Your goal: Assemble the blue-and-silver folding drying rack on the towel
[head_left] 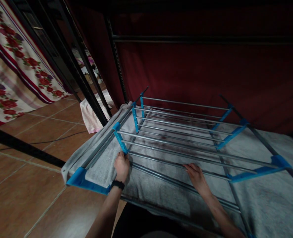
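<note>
A rack of grey metal rods [176, 125] joined by blue plastic brackets lies on a grey cloth in front of me. My left hand [122, 166], with a black band at the wrist, is closed around the lower end of a blue bracket [120, 141], where a rod meets it. Farther right, my right hand [195, 176] pinches the lowest rod [158, 161] of that same tier between thumb and fingers. Two more rods [158, 177] run below, close to both hands. My palms are turned away, so the exact grip is partly hidden.
The grey cloth [267, 198] covers the raised surface under the rack. A blue corner piece [87, 182] sits at its near left edge. Dark metal posts [87, 87] stand at the left, over a tiled floor [44, 205] with a cable. Behind hangs a dark red curtain [198, 72].
</note>
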The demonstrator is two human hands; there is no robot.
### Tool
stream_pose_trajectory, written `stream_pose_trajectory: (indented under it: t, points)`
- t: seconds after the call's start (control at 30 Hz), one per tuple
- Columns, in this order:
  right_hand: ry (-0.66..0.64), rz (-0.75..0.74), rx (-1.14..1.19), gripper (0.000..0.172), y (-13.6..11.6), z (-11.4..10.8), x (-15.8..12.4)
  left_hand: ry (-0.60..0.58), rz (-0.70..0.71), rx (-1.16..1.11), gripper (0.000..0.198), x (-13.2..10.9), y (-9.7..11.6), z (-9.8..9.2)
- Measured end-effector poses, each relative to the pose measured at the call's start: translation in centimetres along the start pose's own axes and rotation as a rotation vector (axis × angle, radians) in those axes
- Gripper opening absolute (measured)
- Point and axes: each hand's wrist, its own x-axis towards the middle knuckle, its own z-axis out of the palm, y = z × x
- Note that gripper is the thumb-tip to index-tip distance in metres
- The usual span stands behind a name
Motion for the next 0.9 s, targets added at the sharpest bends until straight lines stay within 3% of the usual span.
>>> stream_pose_trajectory:
  t: [0.33, 0.7, 0.9]
  points:
    - [-0.012, -0.005, 0.059, 0.035, 0.4, 0.1, 0.0, 0.007, -0.008, -0.182, 0.005, 0.3, -0.6, 1.0]
    - [-0.051, 0.007, 0.084, 0.036, 0.7, 0.1, 0.0, 0.037, -0.041, -0.252, 0.026, 0.5, -0.4, 1.3]
    - [-0.036, 0.008, 0.086, 0.035, 0.8, 0.3, -0.2, 0.058, -0.049, -0.294, 0.021, 0.5, -0.9, 1.8]
